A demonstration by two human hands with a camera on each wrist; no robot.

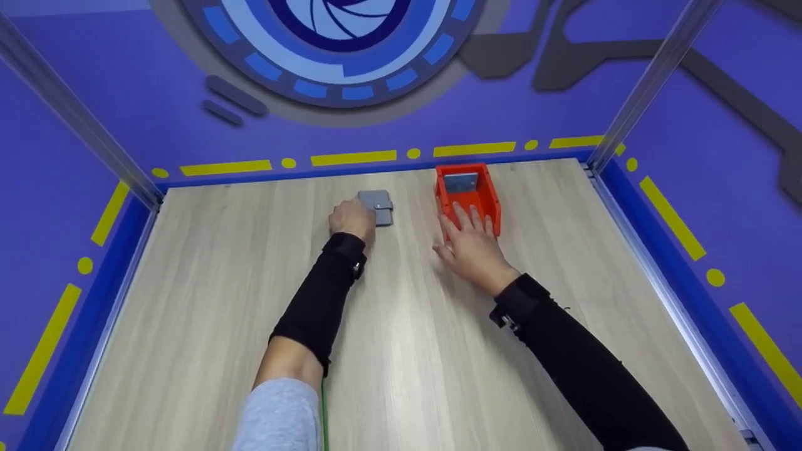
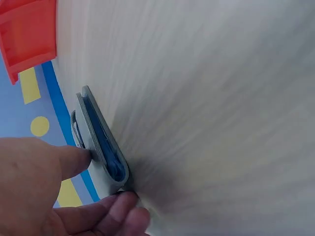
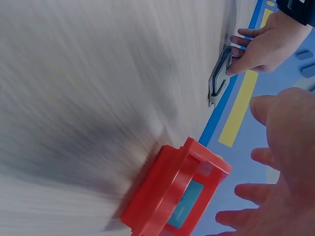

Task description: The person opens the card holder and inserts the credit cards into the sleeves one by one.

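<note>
A small grey snap wallet (image 1: 383,216) lies on the wooden table, its strap on the side away from my left hand (image 1: 352,219). In the left wrist view my thumb is on the top of the wallet (image 2: 98,147) and my curled fingers are at its underside, pinching the folded edge; something blue shows between its covers. My right hand (image 1: 475,250) is spread over the near end of a red open bin (image 1: 494,195), fingers fairly straight. Whether its fingertips touch the bin I cannot tell. A flat blue-grey piece (image 1: 460,182) stands against the bin's far end.
The wooden table (image 1: 401,351) is bounded by purple-blue panels with yellow marks (image 1: 354,157) at the back and both sides. The bin stands to the right of the wallet, near the back panel. A thin green cord (image 1: 324,413) runs beside the left forearm.
</note>
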